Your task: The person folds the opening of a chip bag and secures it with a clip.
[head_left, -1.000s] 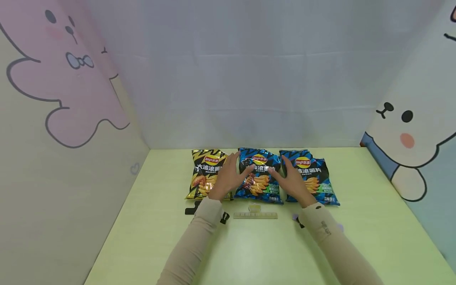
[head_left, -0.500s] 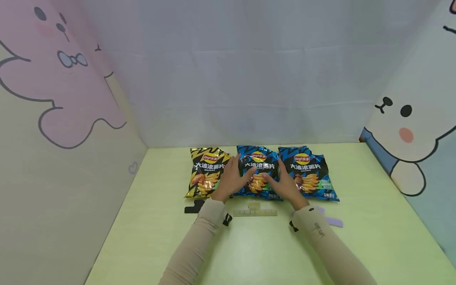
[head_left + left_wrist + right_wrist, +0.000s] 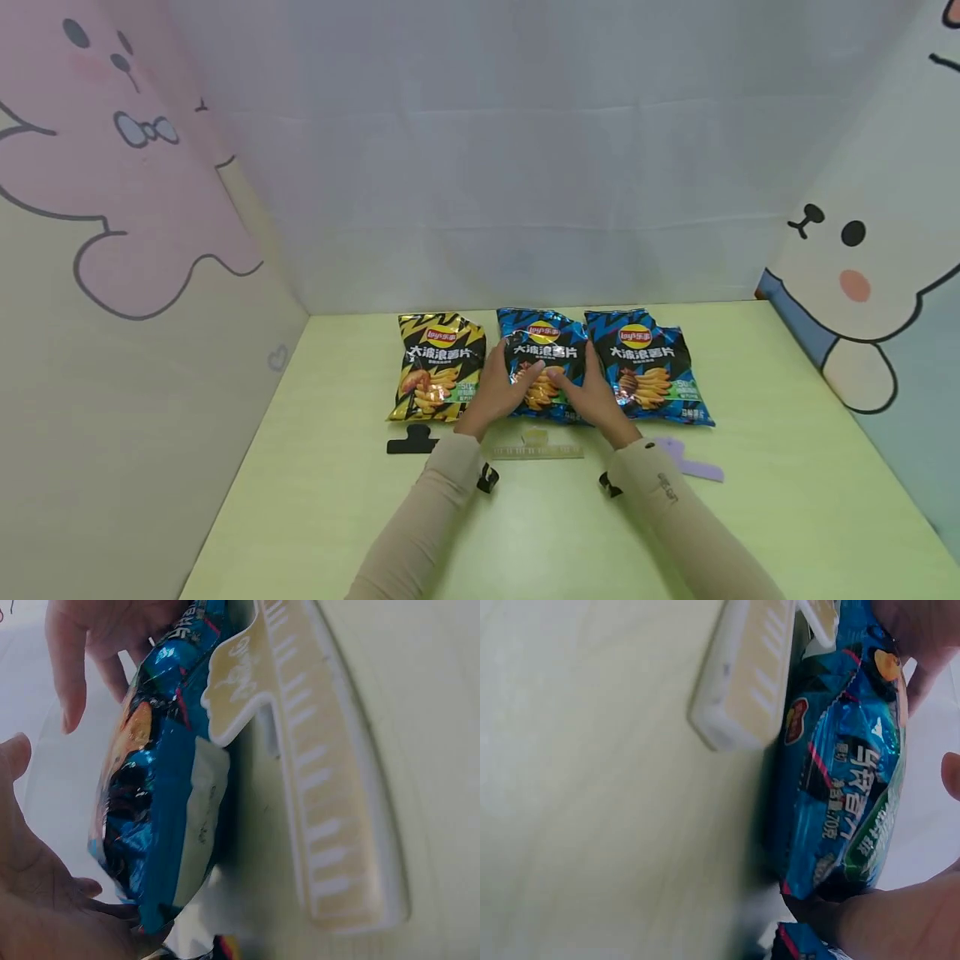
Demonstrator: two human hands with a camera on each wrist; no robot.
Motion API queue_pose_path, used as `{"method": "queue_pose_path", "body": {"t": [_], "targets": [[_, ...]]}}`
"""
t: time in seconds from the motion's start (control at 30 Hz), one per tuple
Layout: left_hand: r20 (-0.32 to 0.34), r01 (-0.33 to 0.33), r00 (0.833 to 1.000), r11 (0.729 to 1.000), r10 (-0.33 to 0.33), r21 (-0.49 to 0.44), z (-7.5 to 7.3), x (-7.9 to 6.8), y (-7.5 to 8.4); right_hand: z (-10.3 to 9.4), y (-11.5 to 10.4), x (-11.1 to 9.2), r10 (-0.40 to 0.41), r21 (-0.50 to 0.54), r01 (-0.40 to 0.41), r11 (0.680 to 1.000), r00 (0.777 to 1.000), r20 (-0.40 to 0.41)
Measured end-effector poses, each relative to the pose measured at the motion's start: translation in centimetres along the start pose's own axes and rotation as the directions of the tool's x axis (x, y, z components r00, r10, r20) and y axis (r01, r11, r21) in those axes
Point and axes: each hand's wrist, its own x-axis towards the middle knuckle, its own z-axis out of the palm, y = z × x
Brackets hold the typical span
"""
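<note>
Both hands are at the sides of the middle blue chip bag (image 3: pixel 543 333), which lies face up between two other bags. My left hand (image 3: pixel 495 390) holds its left edge and my right hand (image 3: pixel 597 398) its right edge, thumbs over the front. In the left wrist view, the fingers of the left hand (image 3: pixel 45 892) tuck in at the bag's (image 3: pixel 169 802) lower edge. The right wrist view has the right hand's (image 3: pixel 907 922) fingers curled at the bag's (image 3: pixel 840 780) corner. Fingertips behind the bag are hidden.
A yellow chip bag (image 3: pixel 437 367) lies left, another blue one (image 3: pixel 648 367) right. Before the bags lie a black clip (image 3: pixel 412 442), a piano-patterned clip (image 3: pixel 537 452) and a purple clip (image 3: pixel 697 469) on the pale table (image 3: pixel 540 533). A curtain (image 3: pixel 525 167) hangs behind.
Both hands have moved inward and down from spread above the bags to the middle bag's sides, where they now hold it. More of the yellow bag and the purple clip shows.
</note>
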Motion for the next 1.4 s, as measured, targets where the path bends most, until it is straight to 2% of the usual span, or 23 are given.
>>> {"method": "queue_pose_path", "body": {"t": [0.13, 0.37, 0.53, 0.6, 0.8, 0.97, 1.07, 1.23, 1.4], "targets": [[0.0, 0.063, 0.998, 0.997, -0.063, -0.04, 0.5, 0.0, -0.1, 0.0, -0.1, -0.1, 0.017, 0.053, -0.018, 0.998, 1.0, 0.006], [0.01, 0.147, 0.989, 0.987, -0.146, -0.063, 0.9, 0.1, -0.3, -0.1, 0.1, 0.1, 0.049, 0.237, -0.055, 0.97, 0.998, 0.03], [-0.041, 0.178, 0.982, 0.977, -0.184, -0.118, 1.1, 0.3, -0.6, 0.3, 0.3, 0.3, 0.084, 0.264, -0.091, 0.96, 0.996, 0.036], [-0.053, 0.174, 0.982, 0.975, -0.183, -0.141, 1.1, 0.3, -0.6, 0.4, 0.4, 0.3, 0.095, 0.285, -0.099, 0.953, 0.995, 0.027], [-0.024, 0.155, 0.986, 0.97, -0.163, -0.19, 1.3, 0.4, -0.4, 0.5, 0.4, 0.2, 0.099, 0.356, -0.094, 0.93, 0.995, 0.004], [-0.031, 0.085, 0.995, 0.972, -0.094, -0.22, 1.4, 0.6, -0.3, 0.6, 0.2, 0.2, 0.093, 0.372, -0.086, 0.924, 0.996, 0.001], [-0.036, 0.044, 0.998, 0.97, -0.054, -0.239, 1.5, 0.7, -0.3, 0.7, 0.1, 0.3, 0.123, 0.375, -0.111, 0.92, 0.992, -0.009], [-0.022, 0.047, 0.998, 0.969, -0.054, -0.243, 1.4, 0.6, -0.1, 0.8, 0.1, 0.5, 0.179, 0.387, -0.16, 0.908, 0.984, -0.012], [-0.023, 0.043, 0.998, 0.97, -0.05, -0.238, 1.4, 0.6, -0.2, 0.8, 0.0, 0.5, 0.182, 0.407, -0.156, 0.9, 0.983, -0.025]]}}
